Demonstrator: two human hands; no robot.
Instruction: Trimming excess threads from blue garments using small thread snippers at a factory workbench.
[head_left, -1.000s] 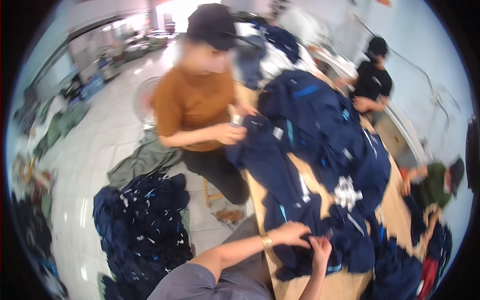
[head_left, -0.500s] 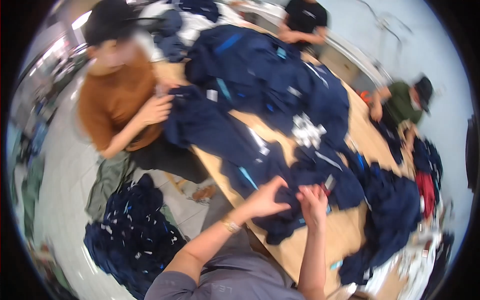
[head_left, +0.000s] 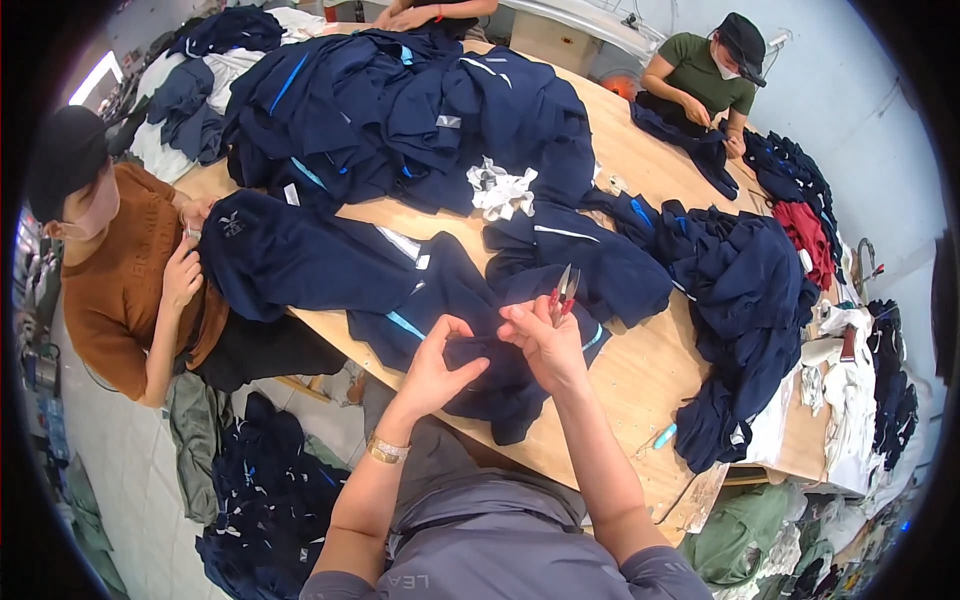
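Note:
Red-handled thread snips (head_left: 566, 288) stick up out of my right hand (head_left: 545, 345), blades pointing away from me and a little apart. The thumb and forefinger of that hand meet at a pinch; anything between their tips is too small to make out. Over the near part of a navy garment (head_left: 500, 385), my left hand (head_left: 440, 372) curves with thumb and fingers spread apart, and I see nothing held in it. The garment lies crumpled on the wooden table (head_left: 620, 420), with a light blue strip (head_left: 405, 324) along one part.
A large heap of navy garments (head_left: 400, 120) covers the far table, with white scraps (head_left: 502, 190) beside it. More navy garments (head_left: 740, 300) lie at right. A person in brown (head_left: 135, 290) holds a navy garment at left; another in green (head_left: 700, 75) works far right. Navy clothing (head_left: 265, 490) is piled on the floor.
The view has swung, so the table and people sit further left and higher. My right hand still holds the snips. My left hand remains spread near the garment.

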